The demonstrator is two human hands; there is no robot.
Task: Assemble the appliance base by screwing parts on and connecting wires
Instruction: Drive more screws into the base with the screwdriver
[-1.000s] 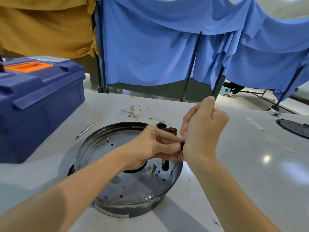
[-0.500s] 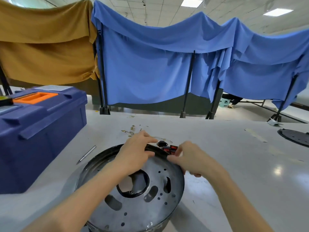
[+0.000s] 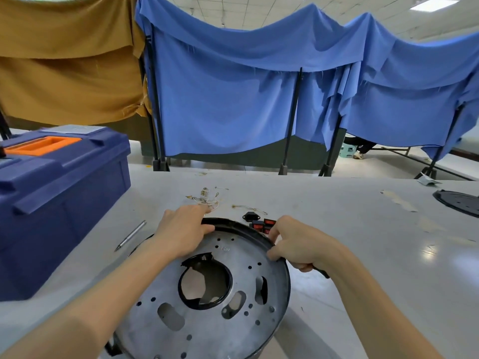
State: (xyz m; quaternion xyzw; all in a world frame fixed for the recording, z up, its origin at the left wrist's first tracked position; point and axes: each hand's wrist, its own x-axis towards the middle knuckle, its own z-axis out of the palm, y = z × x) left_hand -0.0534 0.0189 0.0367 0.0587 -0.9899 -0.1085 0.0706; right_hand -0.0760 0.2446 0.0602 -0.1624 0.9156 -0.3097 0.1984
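The appliance base [image 3: 215, 320], a round grey metal plate with a dark rim, a large centre hole and several small holes, stands tilted up toward me on the table. My left hand [image 3: 181, 229] grips its upper left rim, fingers over the far edge. My right hand [image 3: 298, 242] pinches the upper right rim. A dark handle end [image 3: 321, 272] sticks out under the right palm. Small black and red switches [image 3: 261, 224] lie just behind the rim. Thin wires with terminals [image 3: 207, 198] lie farther back.
A blue toolbox [image 3: 59, 198] with an orange tray stands at the left. A slim metal tool [image 3: 131, 235] lies between it and the base. A black round plate [image 3: 458, 203] sits at the far right edge. Blue and ochre curtains hang behind the table [image 3: 337, 229].
My right hand stopped working a screwdriver inside the base and moved to the rim. Both hands tipped the base up so its flat holed face turns toward me.
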